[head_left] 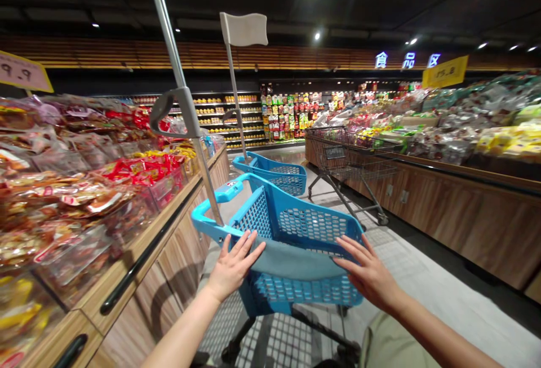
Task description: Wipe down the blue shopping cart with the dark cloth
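Both hands, left hand [233,266] and right hand [367,273], lie flat with fingers spread on the blue cart [291,244], no real grip on it, so it could roll off and clip the snack bench [169,227] just beside it.

The pole [186,103] rising from the blue cart [296,227] runs out past the top edge. The cart's wheels sit hidden beneath the basket and the person's knee [389,345]. Both forearms are cut off at the bottom edge. Far shelves [291,114] hold packets too small to read, perhaps snacks.
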Motion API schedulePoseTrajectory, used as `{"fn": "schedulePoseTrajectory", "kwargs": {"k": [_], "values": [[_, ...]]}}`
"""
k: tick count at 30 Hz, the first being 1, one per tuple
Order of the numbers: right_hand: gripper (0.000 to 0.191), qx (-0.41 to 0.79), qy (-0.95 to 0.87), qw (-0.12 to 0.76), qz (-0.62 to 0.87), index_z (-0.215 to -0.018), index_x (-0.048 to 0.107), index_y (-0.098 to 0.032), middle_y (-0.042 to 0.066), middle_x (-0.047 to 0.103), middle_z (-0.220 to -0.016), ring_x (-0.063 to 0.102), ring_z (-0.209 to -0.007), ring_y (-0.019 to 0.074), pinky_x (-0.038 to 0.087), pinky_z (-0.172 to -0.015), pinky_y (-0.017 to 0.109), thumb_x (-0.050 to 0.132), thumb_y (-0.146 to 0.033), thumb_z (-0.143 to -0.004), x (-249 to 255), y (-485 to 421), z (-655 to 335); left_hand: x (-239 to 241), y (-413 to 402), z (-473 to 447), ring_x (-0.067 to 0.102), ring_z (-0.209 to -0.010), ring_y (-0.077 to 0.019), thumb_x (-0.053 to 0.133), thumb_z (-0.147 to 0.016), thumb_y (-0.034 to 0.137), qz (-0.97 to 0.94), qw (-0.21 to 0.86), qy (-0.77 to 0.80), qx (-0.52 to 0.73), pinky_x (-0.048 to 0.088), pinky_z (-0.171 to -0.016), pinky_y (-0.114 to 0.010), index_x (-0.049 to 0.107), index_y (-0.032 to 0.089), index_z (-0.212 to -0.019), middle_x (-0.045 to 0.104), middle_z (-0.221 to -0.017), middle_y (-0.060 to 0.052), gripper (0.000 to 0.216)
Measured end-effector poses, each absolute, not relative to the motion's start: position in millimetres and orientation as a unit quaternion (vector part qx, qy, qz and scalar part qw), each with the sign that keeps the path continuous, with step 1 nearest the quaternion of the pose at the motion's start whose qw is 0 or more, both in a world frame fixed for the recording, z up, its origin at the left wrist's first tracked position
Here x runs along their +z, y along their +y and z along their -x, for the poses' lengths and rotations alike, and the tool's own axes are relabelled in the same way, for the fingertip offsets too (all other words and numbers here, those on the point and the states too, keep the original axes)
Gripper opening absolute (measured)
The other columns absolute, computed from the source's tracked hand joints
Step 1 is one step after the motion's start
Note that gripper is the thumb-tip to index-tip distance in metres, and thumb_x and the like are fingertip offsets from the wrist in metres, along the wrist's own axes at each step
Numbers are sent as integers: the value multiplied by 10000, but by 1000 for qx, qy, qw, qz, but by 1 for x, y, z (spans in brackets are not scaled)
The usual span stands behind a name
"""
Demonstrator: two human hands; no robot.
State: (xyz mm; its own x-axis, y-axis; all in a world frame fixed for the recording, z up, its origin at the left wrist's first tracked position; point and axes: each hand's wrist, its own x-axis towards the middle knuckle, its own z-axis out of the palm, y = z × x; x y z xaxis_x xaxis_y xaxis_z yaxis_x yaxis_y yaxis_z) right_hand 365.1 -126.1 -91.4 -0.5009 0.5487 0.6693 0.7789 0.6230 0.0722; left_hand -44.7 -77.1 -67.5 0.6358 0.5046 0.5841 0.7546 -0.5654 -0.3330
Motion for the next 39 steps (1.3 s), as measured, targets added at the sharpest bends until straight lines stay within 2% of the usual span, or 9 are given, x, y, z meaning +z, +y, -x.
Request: {"fn": "schedulePoseTrajectory", "kwargs": {"k": [5,9,14,18,22,27,33,37,39], "values": [[216,-74,-809,399,425,-978,714,-267,87,603,-1304,473,-1300,316,258,-1108,636,523,-274,-875,-52,-123,-369,-32,-92,38,263,-1439,-293,488,-780,136,876,163,-390,-234,82,-1150,-610,614,321,-1267,356,-1537,-65,536],[244,79,-747,506,423,-869,728,-241,96,655,-1204,535,-1227,309,387,-1062,533,540,-396,-884,-3,-130,-377,21,-112,34,271,-1437,-284,411,-858,266,872,-39,-352,-339,140,-1152,-605,733,263,-972,489,-1454,-30,342],[359,248,-683,541,422,-983,745,-219,91,666,-1201,546,-1212,303,421,-1040,428,615,-518,-833,39,-140,-381,65,-133,29,408,-1365,-301,459,-857,398,790,-281,-327,-436,333,-1124,-472,668,196,-1206,552,-1391,-82,455],[488,250,-654,513,497,-865,755,-181,104,716,-1019,645,-989,298,514,-870,394,610,-638,-776,39,-144,-375,58,-139,26,525,-1270,-294,469,-865,427,718,-372,-370,-457,406,-1080,-451,690,180,-1165,641,-1283,-78,447],[524,147,-660,484,555,-590,689,-185,112,705,-895,652,-860,274,503,-786,368,561,-664,-759,22,-148,-361,39,-145,18,519,-1276,-279,491,-873,462,705,-333,-421,-464,377,-1106,-459,736,194,-1049,676,-1232,-68,403],[415,57,-694,456,554,-580,648,-208,82,686,-830,613,-863,241,451,-816,357,505,-490,-849,0,-160,-308,13,-162,-26,483,-1309,-269,385,-941,424,751,-206,-426,-461,309,-1136,-522,753,222,-897,666,-1246,-77,423],[456,176,-724,434,507,-611,617,-196,65,654,-802,585,-844,210,435,-797,321,447,-473,-932,-25,-173,-248,-15,-182,-79,397,-1373,-272,350,-967,324,807,-128,-422,-392,210,-1147,-614,638,210,-640,586,-1361,-42,450],[485,291,-715,440,459,-688,618,-186,53,631,-802,577,-816,194,444,-791,313,363,-489,-968,-37,-179,-240,-14,-191,-82,315,-1418,-272,311,-970,284,840,-121,-418,-324,131,-1148,-651,669,213,-739,519,-1428,-41,432],[403,322,-721,437,430,-777,641,-183,57,640,-883,582,-880,202,446,-838,320,429,-482,-944,-37,-183,-240,-11,-193,-80,256,-1443,-272,277,-977,291,846,-135,-411,-312,104,-1149,-655,683,220,-810,446,-1486,-28,445]]}}
